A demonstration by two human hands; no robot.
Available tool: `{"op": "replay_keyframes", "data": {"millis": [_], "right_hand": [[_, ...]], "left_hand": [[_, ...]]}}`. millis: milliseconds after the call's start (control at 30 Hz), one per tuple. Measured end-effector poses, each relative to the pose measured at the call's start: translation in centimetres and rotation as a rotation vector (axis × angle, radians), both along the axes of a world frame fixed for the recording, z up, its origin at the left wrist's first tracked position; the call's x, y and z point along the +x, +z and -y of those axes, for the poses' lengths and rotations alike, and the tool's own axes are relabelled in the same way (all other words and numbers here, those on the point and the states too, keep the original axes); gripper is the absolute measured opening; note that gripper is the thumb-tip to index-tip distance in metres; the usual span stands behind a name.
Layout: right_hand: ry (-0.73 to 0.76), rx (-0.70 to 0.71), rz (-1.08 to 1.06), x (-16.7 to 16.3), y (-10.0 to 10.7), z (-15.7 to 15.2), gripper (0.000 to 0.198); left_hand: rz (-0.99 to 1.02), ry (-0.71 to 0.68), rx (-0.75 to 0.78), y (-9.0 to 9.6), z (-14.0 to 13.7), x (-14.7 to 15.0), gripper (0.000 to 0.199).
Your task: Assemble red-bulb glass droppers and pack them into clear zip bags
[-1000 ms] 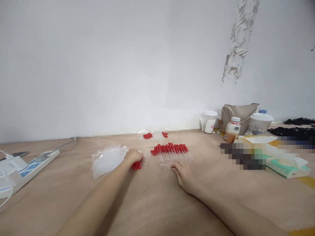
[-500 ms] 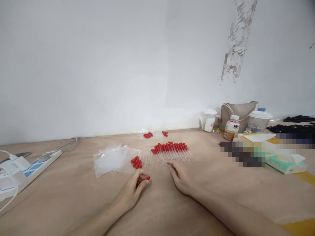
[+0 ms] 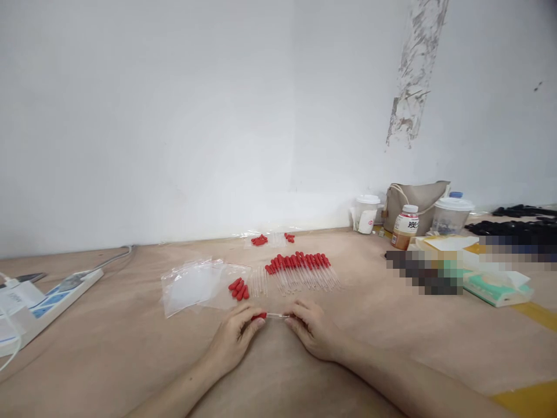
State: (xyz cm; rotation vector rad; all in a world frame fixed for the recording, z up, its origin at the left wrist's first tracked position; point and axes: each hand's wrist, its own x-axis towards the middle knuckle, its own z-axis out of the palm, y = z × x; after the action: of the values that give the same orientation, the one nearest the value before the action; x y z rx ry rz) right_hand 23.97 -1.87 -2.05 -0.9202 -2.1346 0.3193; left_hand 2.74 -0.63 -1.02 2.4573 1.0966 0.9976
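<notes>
My left hand (image 3: 238,335) is closed around a red rubber bulb (image 3: 260,316), whose open end faces right. Between thumb and fingers, my right hand (image 3: 311,330) pinches a thin clear glass tube (image 3: 277,316) lying level. The tube's left end meets the bulb's mouth; how far it sits inside I cannot tell. Just beyond my left hand several loose red bulbs (image 3: 238,288) lie on a clear plastic bag. Beside them are several bare glass tubes (image 3: 260,280). Farther right, a row of droppers (image 3: 300,267) lies with red bulbs pointing away from me.
Clear zip bags (image 3: 194,287) lie left of the loose bulbs. Bagged red bulbs (image 3: 260,239) rest near the wall. A power strip (image 3: 56,305) is at far left. On the right stand a lidded cup (image 3: 367,215), a bottle (image 3: 405,228), a grey bag (image 3: 394,203) and a tissue pack (image 3: 498,290).
My right hand has come back toward me and left from the tubes, now with a glass tube in its fingers. The tube has met the bulb in my left hand.
</notes>
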Motion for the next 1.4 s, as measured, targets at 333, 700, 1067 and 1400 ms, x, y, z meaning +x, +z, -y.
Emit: {"op": "replay_keyframes", "data": {"millis": [333,700,1067,1400], "right_hand": [[-0.026,0.03,0.092,0.1,-0.3,-0.5,0.018],[-0.098,0.078,0.152,0.2,-0.7,-0.6,0.017],[-0.122,0.367,0.217,0.1,-0.9,-0.4,0.022],[-0.093,0.238,0.251,-0.4,-0.4,0.4,0.019]], "left_hand": [[-0.011,-0.078,-0.069,0.5,0.8,0.1,0.025],[-0.064,-0.1,-0.061,0.6,0.7,0.1,0.021],[-0.071,-0.086,-0.031,0.7,0.7,0.2,0.019],[-0.126,-0.13,0.08,0.2,0.9,0.3,0.019]]}}
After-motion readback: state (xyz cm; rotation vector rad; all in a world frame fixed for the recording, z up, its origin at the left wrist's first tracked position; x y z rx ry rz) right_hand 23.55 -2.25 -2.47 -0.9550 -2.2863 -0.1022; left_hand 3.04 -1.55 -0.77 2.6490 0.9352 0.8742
